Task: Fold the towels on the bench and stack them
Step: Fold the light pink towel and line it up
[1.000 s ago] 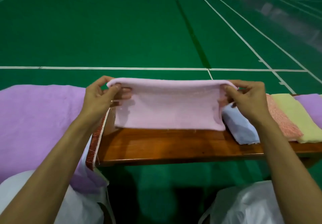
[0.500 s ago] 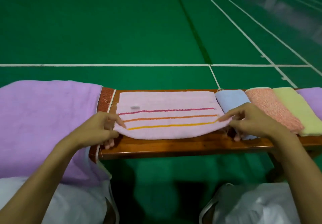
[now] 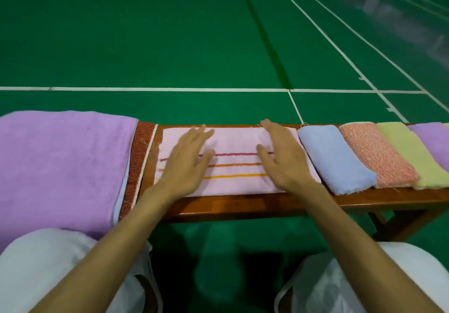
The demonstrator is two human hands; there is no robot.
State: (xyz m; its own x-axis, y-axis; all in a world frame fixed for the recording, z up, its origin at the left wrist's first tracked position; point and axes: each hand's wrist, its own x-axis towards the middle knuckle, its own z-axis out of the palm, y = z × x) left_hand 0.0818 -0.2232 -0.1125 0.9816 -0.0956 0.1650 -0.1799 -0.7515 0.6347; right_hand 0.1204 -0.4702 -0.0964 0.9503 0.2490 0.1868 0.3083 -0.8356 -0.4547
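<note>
Left grip (image 3: 187,164) flat, fingers straight, palm down, right grip (image 3: 281,159) likewise, forearms extended forward

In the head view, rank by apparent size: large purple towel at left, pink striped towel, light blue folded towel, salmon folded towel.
1. large purple towel
2. pink striped towel
3. light blue folded towel and salmon folded towel look alike; not ranked.

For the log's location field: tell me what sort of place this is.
Most likely an indoor sports court, perhaps badminton: a glossy green floor marked with white boundary lines, and a long brown wooden bench standing on it.
</note>
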